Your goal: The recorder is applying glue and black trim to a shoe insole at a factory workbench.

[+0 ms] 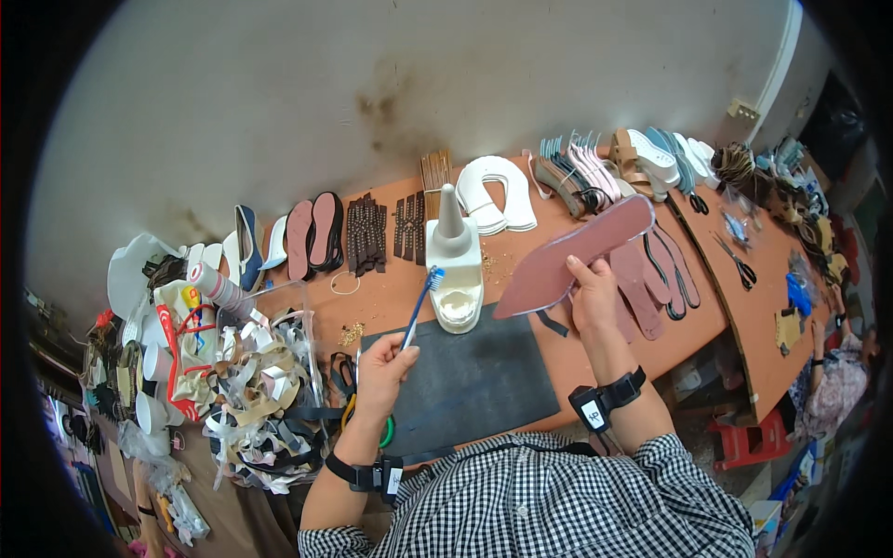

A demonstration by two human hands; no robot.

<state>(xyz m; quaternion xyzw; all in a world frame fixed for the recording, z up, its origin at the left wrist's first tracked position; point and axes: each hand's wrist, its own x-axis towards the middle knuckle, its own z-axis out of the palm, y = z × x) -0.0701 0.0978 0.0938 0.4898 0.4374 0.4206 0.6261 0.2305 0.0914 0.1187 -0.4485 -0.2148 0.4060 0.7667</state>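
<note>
My left hand (386,369) is closed around the handle of a blue toothbrush (420,302), whose bristle end points up. That bristle end is beside a white pot with a grey cone (454,251) and a whitish residue in its front opening. My right hand (593,293) pinches a dusty-pink shoe insole (567,260) by its near edge, holding it tilted above the table. A dark rubber mat (474,381) lies below both hands. More pink insoles (637,293) rest on the table just beyond my right hand.
Left stands a clear bin heaped with scraps (265,400), with scissors (346,381) beside it. Along the wall are finished shoes (326,232), brown woven straps (366,232), white U-shaped pieces (498,195) and sandals (642,158). Another person (828,381) sits at the right table, near black-handled scissors (744,272).
</note>
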